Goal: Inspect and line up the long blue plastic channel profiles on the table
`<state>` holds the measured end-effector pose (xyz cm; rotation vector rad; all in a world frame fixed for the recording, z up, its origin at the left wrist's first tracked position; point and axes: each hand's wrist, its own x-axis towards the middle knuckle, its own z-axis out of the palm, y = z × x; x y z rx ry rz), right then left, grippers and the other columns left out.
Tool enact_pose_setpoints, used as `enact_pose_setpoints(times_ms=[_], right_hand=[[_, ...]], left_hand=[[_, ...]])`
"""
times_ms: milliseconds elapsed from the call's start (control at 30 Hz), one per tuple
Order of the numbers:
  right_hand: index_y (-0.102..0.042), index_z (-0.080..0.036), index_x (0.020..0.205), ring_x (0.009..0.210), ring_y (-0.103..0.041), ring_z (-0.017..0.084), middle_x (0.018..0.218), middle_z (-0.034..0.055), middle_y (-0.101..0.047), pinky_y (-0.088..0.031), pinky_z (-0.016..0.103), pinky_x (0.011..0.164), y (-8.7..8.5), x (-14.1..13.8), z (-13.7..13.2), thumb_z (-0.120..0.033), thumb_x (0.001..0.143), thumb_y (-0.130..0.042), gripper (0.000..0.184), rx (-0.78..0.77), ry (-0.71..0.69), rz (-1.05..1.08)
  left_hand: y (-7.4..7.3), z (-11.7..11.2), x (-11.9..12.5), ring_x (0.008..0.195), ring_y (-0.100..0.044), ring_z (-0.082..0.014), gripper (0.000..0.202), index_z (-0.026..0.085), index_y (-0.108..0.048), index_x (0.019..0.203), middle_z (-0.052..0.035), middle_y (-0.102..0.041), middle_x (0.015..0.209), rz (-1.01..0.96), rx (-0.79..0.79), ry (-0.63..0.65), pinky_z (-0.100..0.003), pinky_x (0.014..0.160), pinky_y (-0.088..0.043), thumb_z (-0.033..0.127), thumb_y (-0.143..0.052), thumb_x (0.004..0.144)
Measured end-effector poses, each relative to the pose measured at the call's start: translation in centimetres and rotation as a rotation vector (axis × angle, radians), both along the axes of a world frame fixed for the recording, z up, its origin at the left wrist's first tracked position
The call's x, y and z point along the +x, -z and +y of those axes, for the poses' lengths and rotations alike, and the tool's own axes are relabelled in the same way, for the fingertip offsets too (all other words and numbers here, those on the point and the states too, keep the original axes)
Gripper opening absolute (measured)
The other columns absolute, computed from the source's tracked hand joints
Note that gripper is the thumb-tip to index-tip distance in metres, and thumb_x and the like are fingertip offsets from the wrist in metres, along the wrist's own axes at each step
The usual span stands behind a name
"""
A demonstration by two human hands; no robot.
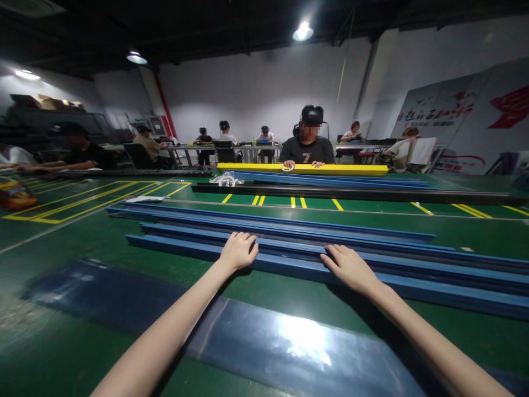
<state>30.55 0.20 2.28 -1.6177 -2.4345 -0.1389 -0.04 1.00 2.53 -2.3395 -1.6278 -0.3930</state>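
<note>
A long blue channel-shaped profile (289, 267) lies across the green surface in front of me. My left hand (239, 252) grips its near wall left of centre, the fingers curled over the top edge toward the groove. Farther right, my right hand (348, 267) holds the same profile, fingers bent over the edge and thumb on the near side. The fingertips of both hands are partly hidden. Just behind it, touching or nearly so, lies another blue profile (264, 223). Between my forearms and under them stretches a flat, shiny transparent sheet (248, 328).
Beyond the blue profiles run a long black profile (355, 192) and more blue lengths (330, 179). Clear crumpled plastic (226, 179) sits near their left end. Opposite, a person (308, 149) rests both hands on a yellow bar (343, 169). Several people sit at tables behind.
</note>
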Motion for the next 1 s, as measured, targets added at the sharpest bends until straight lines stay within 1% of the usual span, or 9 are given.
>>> enact_pose_setpoints(times_ms=[167,500,733,867,1000], right_hand=[[-0.057,-0.012,0.108,0.098,-0.055,0.025,0.104,0.0146,-0.062,-0.038,0.034,0.081,-0.2,0.0,1.5,-0.041,0.091,-0.026,0.046,-0.023,-0.001,-0.016],[-0.058,-0.015,0.107,0.098,-0.055,0.024,0.106,0.0135,-0.062,-0.038,0.034,0.083,-0.3,-0.4,3.8,-0.042,0.091,-0.027,0.045,-0.011,0.022,-0.020],[-0.057,-0.015,0.110,0.100,-0.056,0.023,0.105,0.0132,-0.063,-0.037,0.032,0.084,-0.6,0.0,5.4,-0.040,0.091,-0.029,0.043,-0.017,-0.001,-0.011],[-0.059,-0.016,0.108,0.098,-0.057,0.022,0.105,0.0125,-0.063,-0.037,0.031,0.084,-1.0,-0.1,5.8,-0.039,0.091,-0.030,0.041,-0.031,-0.007,-0.048],[-0.058,-0.016,0.108,0.095,-0.058,0.022,0.105,0.0121,-0.063,-0.037,0.030,0.081,-1.3,-0.2,5.9,-0.038,0.091,-0.028,0.041,-0.045,0.004,-0.090]], left_hand=[[0.0,1.3,0.0,0.090,-0.057,-0.0237,0.034,0.013,-0.061,0.102,-0.0112,-0.065,0.095,-0.012,-0.009,0.017,-0.038,0.081,-0.038,0.029,-0.036,0.086],[0.0,4.4,-0.2,0.091,-0.057,-0.0220,0.034,0.014,-0.062,0.103,-0.0093,-0.065,0.096,0.025,-0.001,-0.007,-0.035,0.083,-0.039,0.025,-0.036,0.084],[0.1,5.4,0.2,0.088,-0.056,-0.0234,0.034,0.016,-0.062,0.100,-0.0101,-0.064,0.093,0.007,0.005,-0.022,-0.037,0.080,-0.039,0.026,-0.035,0.084],[0.1,5.7,0.5,0.090,-0.055,-0.0229,0.033,0.017,-0.061,0.102,-0.0096,-0.063,0.096,0.051,0.002,-0.040,-0.036,0.080,-0.038,0.026,-0.035,0.085],[0.0,5.8,0.6,0.093,-0.054,-0.0234,0.035,0.015,-0.059,0.105,-0.0113,-0.062,0.099,0.112,-0.024,-0.030,-0.036,0.082,-0.038,0.027,-0.032,0.087]])
